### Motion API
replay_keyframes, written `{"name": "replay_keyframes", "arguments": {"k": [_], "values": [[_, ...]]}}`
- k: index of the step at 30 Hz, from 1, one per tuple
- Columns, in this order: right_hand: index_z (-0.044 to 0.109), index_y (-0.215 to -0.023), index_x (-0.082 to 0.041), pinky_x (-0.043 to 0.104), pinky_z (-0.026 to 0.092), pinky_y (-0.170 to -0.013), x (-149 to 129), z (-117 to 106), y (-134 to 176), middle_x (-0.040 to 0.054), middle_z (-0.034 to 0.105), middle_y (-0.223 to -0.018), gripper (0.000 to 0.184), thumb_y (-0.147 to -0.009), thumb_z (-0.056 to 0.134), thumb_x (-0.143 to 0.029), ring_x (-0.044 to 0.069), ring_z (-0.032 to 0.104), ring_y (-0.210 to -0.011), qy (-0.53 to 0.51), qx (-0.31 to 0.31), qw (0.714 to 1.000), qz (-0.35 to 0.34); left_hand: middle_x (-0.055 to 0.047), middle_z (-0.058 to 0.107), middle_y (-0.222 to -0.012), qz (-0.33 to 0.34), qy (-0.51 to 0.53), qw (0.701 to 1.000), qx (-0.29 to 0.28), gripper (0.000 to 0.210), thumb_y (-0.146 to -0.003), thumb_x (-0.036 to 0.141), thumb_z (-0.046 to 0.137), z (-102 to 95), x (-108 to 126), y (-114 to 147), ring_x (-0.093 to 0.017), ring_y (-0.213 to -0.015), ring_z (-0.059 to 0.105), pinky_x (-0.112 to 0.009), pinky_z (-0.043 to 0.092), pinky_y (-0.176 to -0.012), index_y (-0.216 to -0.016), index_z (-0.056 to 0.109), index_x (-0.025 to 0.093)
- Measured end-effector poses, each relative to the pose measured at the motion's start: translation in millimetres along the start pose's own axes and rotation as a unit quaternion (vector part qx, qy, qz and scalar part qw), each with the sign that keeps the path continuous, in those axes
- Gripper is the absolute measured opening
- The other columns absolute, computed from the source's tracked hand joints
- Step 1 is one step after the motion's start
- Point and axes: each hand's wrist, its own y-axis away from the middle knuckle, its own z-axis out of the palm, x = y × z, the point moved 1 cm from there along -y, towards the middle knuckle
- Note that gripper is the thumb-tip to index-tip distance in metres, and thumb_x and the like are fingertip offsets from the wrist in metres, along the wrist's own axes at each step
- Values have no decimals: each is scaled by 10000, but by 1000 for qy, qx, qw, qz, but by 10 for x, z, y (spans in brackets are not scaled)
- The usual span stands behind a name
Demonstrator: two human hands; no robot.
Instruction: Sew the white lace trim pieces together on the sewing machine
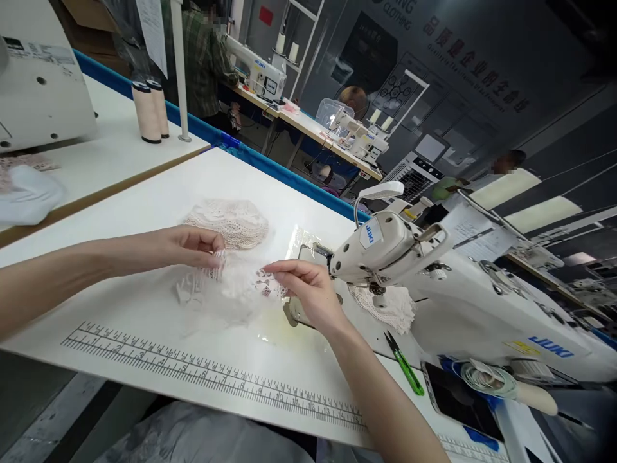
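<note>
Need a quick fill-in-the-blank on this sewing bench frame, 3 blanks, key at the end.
1. Both hands, left hand and right hand, pinch a piece of white ____.
2. The brand printed on the sewing machine is ____.
3. The thread snips by the machine have ____ handles.
4. Printed along the table near edge is a ____.

Missing words: lace; JUKI; green; ruler

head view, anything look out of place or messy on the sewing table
Nothing stands out. Both hands, left hand and right hand, pinch a sheer lace piece flat on the white table. The green snips lie beside the sewing machine.
</note>
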Motion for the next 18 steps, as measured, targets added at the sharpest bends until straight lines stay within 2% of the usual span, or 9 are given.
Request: {"name": "replay_keyframes", "arguments": {"k": [2,4,6,8,11,14,18], "values": [[841,-1011,-270,292,598,-763,1,37,-124,39,810,-1048,219,-865,723,-383,167,715,-902,2,10,1000,-15,-20,721,-781,14,-14,996,83,389,-991,621,557,-111,-37,-3,-178,-678,680,-266,532,-577,-906,651,253],[839,-1040,-274,322,611,-799,-20,71,-315,36,808,-1097,241,-859,729,-389,177,715,-918,-2,30,999,-45,-25,728,-754,14,-41,983,180,440,-974,663,551,-269,-24,-119,-163,-617,647,-263,495,-532,-940,694,249],[839,-1036,-270,330,611,-799,-36,82,-569,34,809,-1105,247,-855,726,-393,178,705,-898,-1,67,993,-93,-33,723,-742,-33,-97,960,259,551,-879,759,578,-452,12,-328,-160,-600,615,-266,467,-522,-930,724,231],[827,-1105,-257,333,607,-789,-10,63,-855,41,810,-1079,287,-880,689,-368,167,686,-834,34,104,987,-117,-38,750,-836,-59,-125,950,280,544,-855,740,588,-615,40,-573,-171,-668,639,-267,477,-566,-984,741,235],[789,-1213,-221,333,598,-777,130,1,-1246,45,808,-984,371,-884,618,-243,141,643,-696,114,135,980,-91,-17,702,-707,-100,-188,932,294,381,-854,584,626,-751,-9,-867,-171,-611,601,-267,403,-547,-926,762,236],[772,-1247,-200,343,600,-769,332,-57,-1488,49,799,-927,415,-908,532,-182,143,650,-647,158,129,976,-76,-23,705,-702,-134,-264,907,300,262,-864,460,623,-718,-149,-986,-203,-664,633,-281,362,-563,-882,778,249],[747,-1287,-200,376,610,-790,534,-111,-1596,23,744,-744,448,-959,445,-158,188,692,-663,243,109,961,-77,-38,763,-877,-145,-359,872,300,284,-942,405,547,-551,-262,-922,-248,-850,689,-289,394,-661,-1016,774,251]]}}
